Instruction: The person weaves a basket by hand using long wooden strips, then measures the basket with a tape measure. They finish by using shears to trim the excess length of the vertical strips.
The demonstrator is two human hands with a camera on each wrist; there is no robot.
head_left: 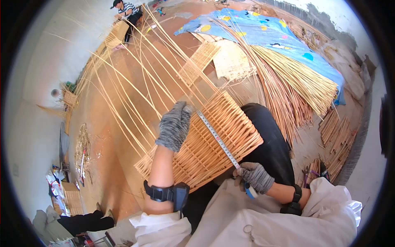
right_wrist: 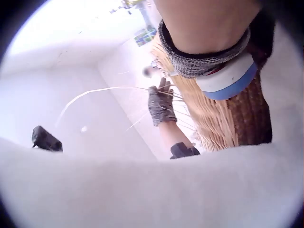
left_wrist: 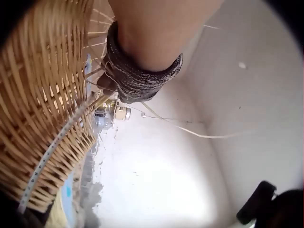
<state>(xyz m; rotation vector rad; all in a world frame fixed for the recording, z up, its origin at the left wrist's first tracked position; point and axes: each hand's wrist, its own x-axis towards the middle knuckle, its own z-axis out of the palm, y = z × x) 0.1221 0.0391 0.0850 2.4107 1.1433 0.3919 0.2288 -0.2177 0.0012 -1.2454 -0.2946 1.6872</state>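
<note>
A wicker piece (head_left: 199,150) with long unwoven stakes (head_left: 135,78) lies tilted across the person's lap. A tape measure's blade (head_left: 217,138) stretches over its weave. The left hand (head_left: 175,126), in a grey knitted glove, pinches the blade's far end at the edge where the stakes come out. Lower right, the gloved right hand (head_left: 257,178) grips the tape measure's case (head_left: 250,191), whose white and blue side shows in the right wrist view below the glove cuff (right_wrist: 190,64). The left wrist view shows the marked blade (left_wrist: 45,159) running up the weave towards the left glove (left_wrist: 137,83).
Bundles of peeled rods (head_left: 298,78) and brown rods (head_left: 279,90) lie at the right beside a blue patterned sheet (head_left: 263,29). Flat woven panels (head_left: 199,61) lie ahead on the floor. Another person (head_left: 129,12) sits at the far left with wicker work. Cut sticks (head_left: 339,136) lie far right.
</note>
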